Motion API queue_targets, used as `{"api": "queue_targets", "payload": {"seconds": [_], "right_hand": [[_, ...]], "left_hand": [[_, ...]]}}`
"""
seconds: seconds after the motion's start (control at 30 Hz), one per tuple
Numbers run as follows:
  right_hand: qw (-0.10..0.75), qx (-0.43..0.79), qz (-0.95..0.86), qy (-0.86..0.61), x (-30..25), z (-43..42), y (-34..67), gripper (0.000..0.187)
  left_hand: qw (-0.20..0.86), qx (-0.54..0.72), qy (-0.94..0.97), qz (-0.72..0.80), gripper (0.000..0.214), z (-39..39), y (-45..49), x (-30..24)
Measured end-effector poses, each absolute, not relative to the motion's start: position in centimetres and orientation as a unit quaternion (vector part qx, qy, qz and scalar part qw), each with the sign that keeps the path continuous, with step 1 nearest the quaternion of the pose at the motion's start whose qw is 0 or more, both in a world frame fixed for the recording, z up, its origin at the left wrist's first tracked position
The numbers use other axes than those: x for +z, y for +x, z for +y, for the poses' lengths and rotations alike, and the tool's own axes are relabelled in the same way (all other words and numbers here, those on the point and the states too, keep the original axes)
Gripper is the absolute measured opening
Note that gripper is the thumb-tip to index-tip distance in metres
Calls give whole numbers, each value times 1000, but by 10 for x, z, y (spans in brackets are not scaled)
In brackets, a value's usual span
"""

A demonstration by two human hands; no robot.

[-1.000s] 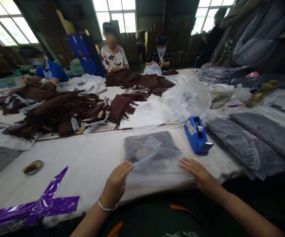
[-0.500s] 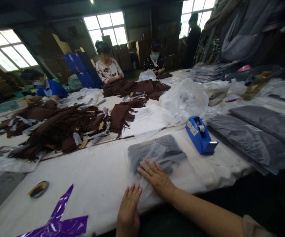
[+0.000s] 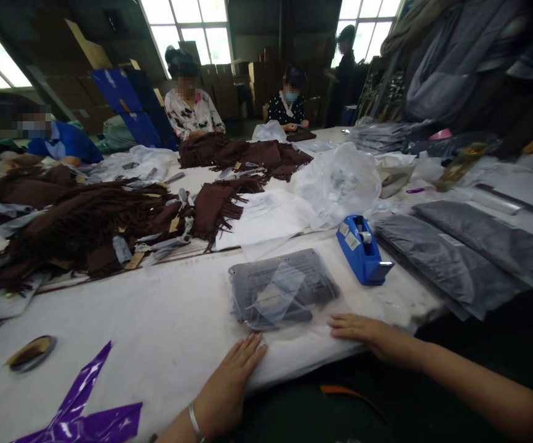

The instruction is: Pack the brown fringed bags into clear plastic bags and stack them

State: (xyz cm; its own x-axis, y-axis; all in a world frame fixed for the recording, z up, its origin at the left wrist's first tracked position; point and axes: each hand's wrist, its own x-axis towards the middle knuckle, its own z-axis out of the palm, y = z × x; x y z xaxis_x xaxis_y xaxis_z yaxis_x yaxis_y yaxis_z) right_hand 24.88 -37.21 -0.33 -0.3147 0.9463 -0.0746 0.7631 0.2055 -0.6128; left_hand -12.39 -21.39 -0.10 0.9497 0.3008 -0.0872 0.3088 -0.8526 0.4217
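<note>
A clear plastic bag with a folded grey garment (image 3: pixel 282 288) lies on the white table (image 3: pixel 165 320) in front of me. My left hand (image 3: pixel 232 381) rests flat near the table's front edge, fingers stretched toward the bag's lower left corner. Fingers out, my right hand (image 3: pixel 363 331) lies flat on the bag's empty lower right end. Neither hand holds anything.
A blue tape dispenser (image 3: pixel 361 249) stands right of the bag. Bagged grey garments (image 3: pixel 455 252) lie at right. Brown fringed garments (image 3: pixel 86 227) are heaped at left. Purple plastic strips (image 3: pixel 86 412) and a tape roll (image 3: pixel 31 352) lie at front left. Three people sit across the table.
My right hand slid from the middle of the bag to its lower right end. The left hand moved up and right a little. The bag looks flatter.
</note>
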Motion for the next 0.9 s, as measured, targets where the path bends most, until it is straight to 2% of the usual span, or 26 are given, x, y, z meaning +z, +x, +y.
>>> {"api": "queue_targets", "payload": {"seconds": [0.13,0.27,0.37,0.47,0.6,0.73,0.9], "right_hand": [[209,315,-735,-564,-2,-349,260,71],[180,370,-728,-548,11,-347,264,78],[158,409,-726,-529,26,-354,268,77],[169,424,-723,-518,39,-361,273,66],[140,387,-735,-538,42,-373,290,67],[111,299,-789,-525,26,-379,301,62],[189,285,-804,-487,9,-366,280,52]], "left_hand": [[254,-18,957,141,95,-191,-110,12],[264,-24,953,146,91,-185,-118,24],[283,-34,950,124,90,-188,-130,31],[312,-60,945,81,88,-184,-138,39],[336,-106,935,46,91,-175,-142,50],[297,-93,948,64,88,-179,-143,50],[244,0,966,87,70,-180,-140,26]]}}
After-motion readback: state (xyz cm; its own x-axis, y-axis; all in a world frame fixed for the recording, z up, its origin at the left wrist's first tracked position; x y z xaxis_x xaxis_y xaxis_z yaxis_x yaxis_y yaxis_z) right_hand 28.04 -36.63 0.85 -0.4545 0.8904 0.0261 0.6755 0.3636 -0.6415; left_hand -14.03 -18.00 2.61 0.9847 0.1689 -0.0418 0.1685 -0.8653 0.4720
